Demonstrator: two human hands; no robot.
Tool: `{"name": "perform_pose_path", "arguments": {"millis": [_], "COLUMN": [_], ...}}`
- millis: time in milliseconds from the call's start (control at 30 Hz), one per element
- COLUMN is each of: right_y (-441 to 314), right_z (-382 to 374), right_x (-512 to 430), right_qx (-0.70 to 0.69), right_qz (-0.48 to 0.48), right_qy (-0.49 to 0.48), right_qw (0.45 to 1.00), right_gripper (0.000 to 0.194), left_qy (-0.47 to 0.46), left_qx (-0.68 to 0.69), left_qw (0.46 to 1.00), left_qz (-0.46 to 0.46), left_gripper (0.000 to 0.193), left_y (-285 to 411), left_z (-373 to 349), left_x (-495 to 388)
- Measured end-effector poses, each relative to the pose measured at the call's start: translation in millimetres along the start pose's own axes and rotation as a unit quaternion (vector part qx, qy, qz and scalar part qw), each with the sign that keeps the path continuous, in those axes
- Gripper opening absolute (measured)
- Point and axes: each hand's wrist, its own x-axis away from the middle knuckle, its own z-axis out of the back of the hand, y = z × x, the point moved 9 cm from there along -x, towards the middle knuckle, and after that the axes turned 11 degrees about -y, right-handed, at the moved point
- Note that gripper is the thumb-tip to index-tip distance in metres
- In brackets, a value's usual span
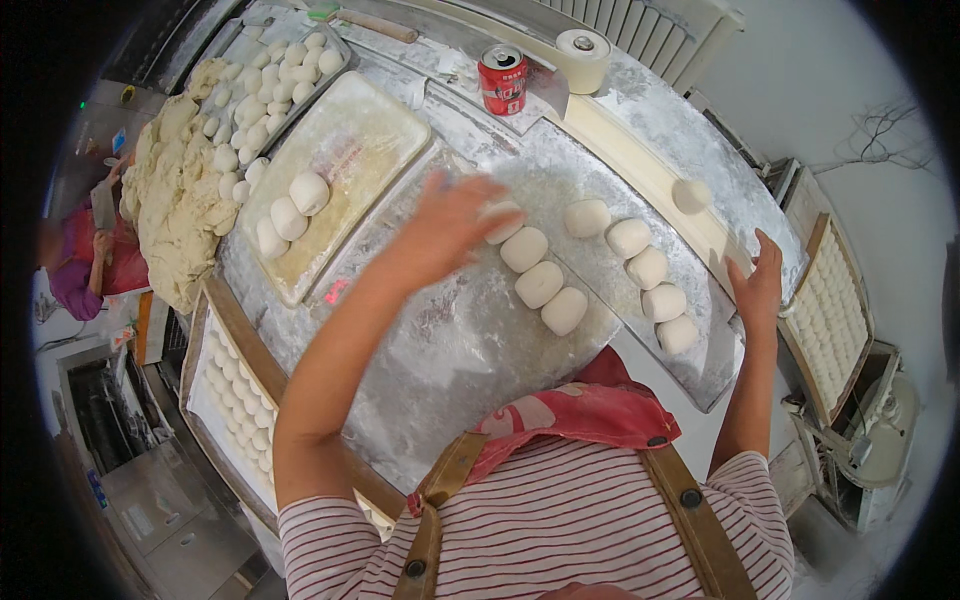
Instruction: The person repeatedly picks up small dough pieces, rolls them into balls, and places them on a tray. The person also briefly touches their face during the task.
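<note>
My left hand (454, 229), blurred by motion, is over the metal worktable (427, 375) with its fingers spread. Its fingertips overlap the end dough piece (504, 223) of a slanting row of several white dough pieces (540, 285); whether they touch it is unclear. My right hand (759, 281) is at the near right end of a cream conveyor belt (637, 154), fingers apart and holding nothing. A single dough piece (691, 196) sits on the belt, beyond that hand. Another row of dough pieces (647, 268) lies on a metal plate beside the belt.
A floured board (360, 142) holds three dough pieces. Behind it are a large dough mass (172, 195) and a tray of dough balls (341, 49). An opened red drink can (502, 79) stands near the belt roller (583, 60). Filled wooden trays flank me; another person (97, 255) is far left.
</note>
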Motion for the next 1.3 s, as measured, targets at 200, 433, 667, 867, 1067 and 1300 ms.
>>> {"name": "perform_pose_path", "arguments": {"millis": [200, 433, 667, 867, 1067, 1300], "right_y": [40, 43, 4, -84, -114, -210], "right_z": [-24, -16, -35, -45, -76, -58], "right_x": [6, -1, -31, -68, -106, -74], "right_qx": [-0.112, 0.043, 0.064, 0.021, 0.067, -0.086], "right_qz": [-0.195, -0.070, -0.046, 0.033, 0.082, 0.200], "right_qy": [-0.175, -0.089, -0.140, -0.182, -0.186, -0.183], "right_qw": [0.959, 0.993, 0.987, 0.983, 0.977, 0.959], "right_gripper": [0.084, 0.054, 0.048, 0.061, 0.061, 0.051], "left_qy": [-0.082, -0.076, -0.033, 0.002, 0.023, 0.179], "left_qx": [-0.001, 0.049, 0.025, -0.004, 0.086, 0.554], "left_qw": [0.994, 0.996, 0.999, 1.000, 0.995, 0.796], "left_qz": [-0.076, -0.003, -0.006, 0.008, 0.039, 0.163], "left_gripper": [0.064, 0.057, 0.084, 0.082, 0.077, 0.079], "left_y": [25, 24, 43, 58, 44, -42], "left_z": [-69, -94, -74, -86, -77, -77], "left_x": [-47, -19, -10, 0, 10, 72]}}
